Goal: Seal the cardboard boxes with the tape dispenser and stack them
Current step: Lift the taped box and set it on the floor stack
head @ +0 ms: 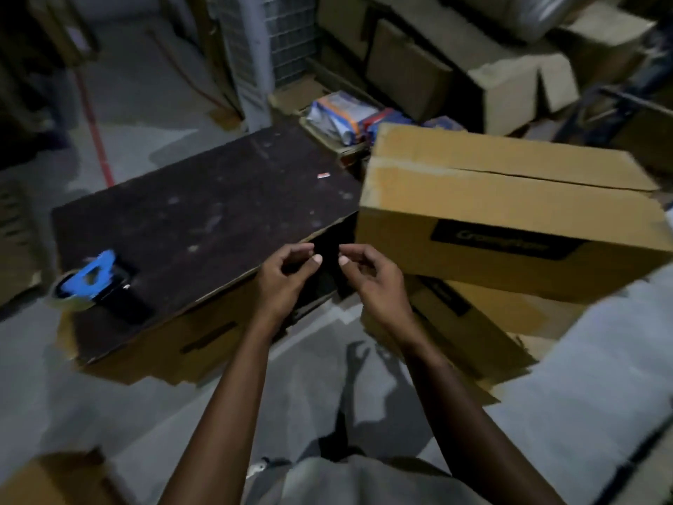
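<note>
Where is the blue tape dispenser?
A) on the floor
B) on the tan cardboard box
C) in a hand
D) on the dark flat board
D: the blue tape dispenser rests at the dark flat board's left end, away from the left hand and right hand.

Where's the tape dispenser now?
The tape dispenser sits far left in the head view, on the near-left corner of the dark board, apart from the left hand.

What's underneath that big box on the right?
A second box lies under the big box, sticking out on the near side. Its top is mostly covered, so any tape there is hidden.
</note>
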Motion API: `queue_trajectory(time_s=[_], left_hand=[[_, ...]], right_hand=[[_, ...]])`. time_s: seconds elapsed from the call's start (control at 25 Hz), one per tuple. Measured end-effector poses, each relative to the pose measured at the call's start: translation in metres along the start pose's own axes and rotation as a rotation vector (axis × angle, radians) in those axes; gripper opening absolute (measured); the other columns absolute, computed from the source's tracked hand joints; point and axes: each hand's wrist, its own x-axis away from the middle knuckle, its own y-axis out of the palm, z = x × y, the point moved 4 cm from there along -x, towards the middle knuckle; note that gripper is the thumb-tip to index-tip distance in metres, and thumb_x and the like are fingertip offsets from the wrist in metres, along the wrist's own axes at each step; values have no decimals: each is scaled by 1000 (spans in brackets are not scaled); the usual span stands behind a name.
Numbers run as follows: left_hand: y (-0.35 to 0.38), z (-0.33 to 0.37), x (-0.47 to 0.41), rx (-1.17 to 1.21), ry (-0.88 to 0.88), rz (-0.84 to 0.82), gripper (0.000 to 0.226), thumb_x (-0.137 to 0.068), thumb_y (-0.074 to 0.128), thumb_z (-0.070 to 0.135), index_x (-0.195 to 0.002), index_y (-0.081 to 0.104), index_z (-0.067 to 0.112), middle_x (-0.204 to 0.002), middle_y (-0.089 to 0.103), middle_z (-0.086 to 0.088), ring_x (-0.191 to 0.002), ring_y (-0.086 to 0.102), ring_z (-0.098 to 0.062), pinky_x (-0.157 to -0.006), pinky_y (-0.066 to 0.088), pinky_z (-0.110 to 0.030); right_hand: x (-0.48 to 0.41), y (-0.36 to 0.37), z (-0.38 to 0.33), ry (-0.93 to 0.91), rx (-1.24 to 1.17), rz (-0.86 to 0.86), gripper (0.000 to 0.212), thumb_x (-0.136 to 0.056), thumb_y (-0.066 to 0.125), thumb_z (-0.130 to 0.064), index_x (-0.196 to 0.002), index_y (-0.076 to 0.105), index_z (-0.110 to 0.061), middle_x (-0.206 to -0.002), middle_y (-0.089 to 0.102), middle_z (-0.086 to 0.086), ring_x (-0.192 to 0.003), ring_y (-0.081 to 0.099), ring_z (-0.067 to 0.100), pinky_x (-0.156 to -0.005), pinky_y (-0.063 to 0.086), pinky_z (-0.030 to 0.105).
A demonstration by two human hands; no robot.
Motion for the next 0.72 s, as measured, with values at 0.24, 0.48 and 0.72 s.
queue_trajectory(time_s=[0.24,0.48,0.72], left_hand=[[108,84,-96,-239,332,-270,31,-85,77,41,-115,72,34,-117,68,8,-116,60,-10,-96,54,-35],[184,110,-213,-568,519,-414,47,-86,78,39,-128,65,24,-133,56,1,-133,40,-22,-107,36,-31],[241,121,-309,-777,637,-598,54,-87,65,60,-135,57,35,-150,46,1,-142,32,-27,-113,26,-50]], right_hand=[[-19,-88,11,85,69,749,73,-90,76,-38,-151,37,-35,-164,18,-10,-149,22,13,-113,36,40],[-56,-94,51,396,-270,980,106,-85,81,-36,-161,7,-33,-168,2,-5,-154,12,26,-119,34,56],[-88,-81,57,446,-408,1075,118,-81,83,-43,-161,-3,-40,-169,-8,-8,-155,12,30,-105,42,45]])
